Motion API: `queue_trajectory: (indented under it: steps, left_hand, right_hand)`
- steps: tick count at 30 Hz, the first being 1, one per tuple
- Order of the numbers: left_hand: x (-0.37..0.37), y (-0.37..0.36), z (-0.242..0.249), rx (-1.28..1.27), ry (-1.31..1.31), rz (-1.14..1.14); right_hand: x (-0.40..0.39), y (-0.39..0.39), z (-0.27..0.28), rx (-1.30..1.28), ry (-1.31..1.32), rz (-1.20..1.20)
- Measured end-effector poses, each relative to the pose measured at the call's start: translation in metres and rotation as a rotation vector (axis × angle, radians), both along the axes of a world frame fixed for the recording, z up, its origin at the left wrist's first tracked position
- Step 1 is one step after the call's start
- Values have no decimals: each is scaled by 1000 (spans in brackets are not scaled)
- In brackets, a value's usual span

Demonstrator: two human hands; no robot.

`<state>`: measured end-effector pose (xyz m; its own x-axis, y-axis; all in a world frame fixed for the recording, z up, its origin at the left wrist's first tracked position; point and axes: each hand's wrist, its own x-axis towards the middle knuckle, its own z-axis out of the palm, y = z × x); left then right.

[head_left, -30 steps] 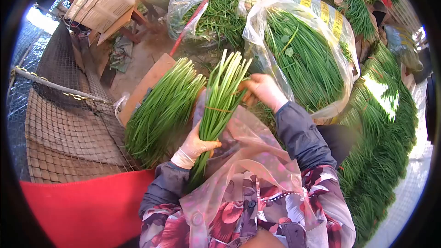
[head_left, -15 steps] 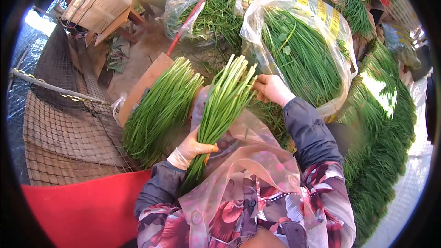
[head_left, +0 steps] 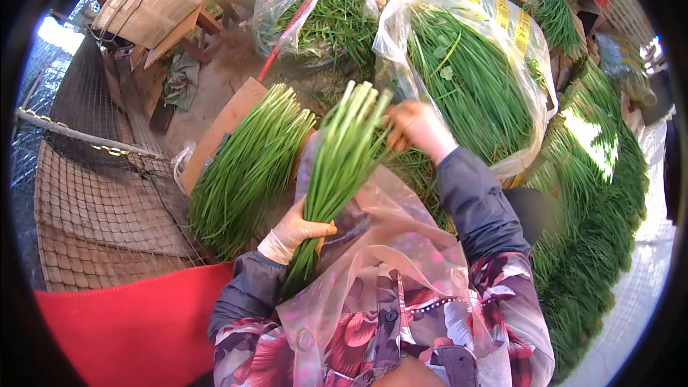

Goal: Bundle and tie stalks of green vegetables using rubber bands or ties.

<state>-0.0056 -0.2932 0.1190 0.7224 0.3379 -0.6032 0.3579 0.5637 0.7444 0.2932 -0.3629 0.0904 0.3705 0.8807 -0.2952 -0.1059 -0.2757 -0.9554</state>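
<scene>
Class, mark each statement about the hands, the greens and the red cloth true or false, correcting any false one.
1. The left hand grips a bundle of green stalks. True.
2. The bundle's pale ends point towards the person's chest. False: they point away from it.
3. The plastic bag with yellow markings holds long greens. True.
4. The red cloth lies on the person's right. False: it lies on the left.

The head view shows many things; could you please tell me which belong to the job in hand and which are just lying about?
Work in hand:
left hand, holding a green bunch
right hand, at the bunch's pale ends
stalk pile beside the bunch
open bag of stalks, probably

Apparently lying about:
red cloth
plastic crate
netting
</scene>
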Motion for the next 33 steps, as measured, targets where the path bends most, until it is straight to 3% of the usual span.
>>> queue_trajectory:
  steps: [3,5,7,9,11,13,15,17,19,20,23,24,26,27,29,31,32,33]
  left_hand:
    - [-12,5,-6,-7,37,7]
    - [-15,8,-11,-25,23,12]
    - [-17,11,-16,-46,9,24]
    - [-16,13,-21,-68,1,29]
    - [-10,12,-20,-111,-13,65]
    - [-3,10,-16,-129,-38,64]
    - [2,5,-15,-117,-8,61]
    - [8,4,-12,-147,-17,67]
    - [7,4,-22,-196,-29,52]
    - [7,4,-26,-197,-30,72]
    - [12,6,-30,-168,-38,106]
    - [13,7,-30,-141,-47,118]
    - [11,9,-34,-128,-39,152]
    - [10,11,-37,-112,-34,183]
    - [9,14,-41,-89,-39,174]
    - [6,17,-43,-61,-42,60]
    - [10,16,-36,-48,-34,46]
    - [14,16,-31,-36,-46,32]
  right_hand:
    - [54,-17,-4,374,246,-510]
    - [90,-42,-10,485,326,-517]
    - [100,-64,-21,224,142,-239]
    - [64,-66,-50,-675,-675,515]
    - [25,-66,-29,-607,-1017,449]
    - [2,-50,-8,-327,-417,173]
    - [-23,-34,0,-256,-224,167]
    - [-51,-23,-1,-125,-707,205]
    - [-69,-11,-2,-207,-464,370]
    - [-79,-14,-35,89,-588,329]
    - [-88,-27,15,-129,171,583]
    - [-82,-32,25,-129,171,586]
    - [-57,-54,43,144,204,715]
    - [-40,-63,70,62,201,769]
    - [-13,-72,53,196,595,666]
    - [-10,-59,-30,-153,-797,532]
    - [-12,-51,-13,-401,-1179,657]
    - [-11,-45,-6,-242,-637,342]
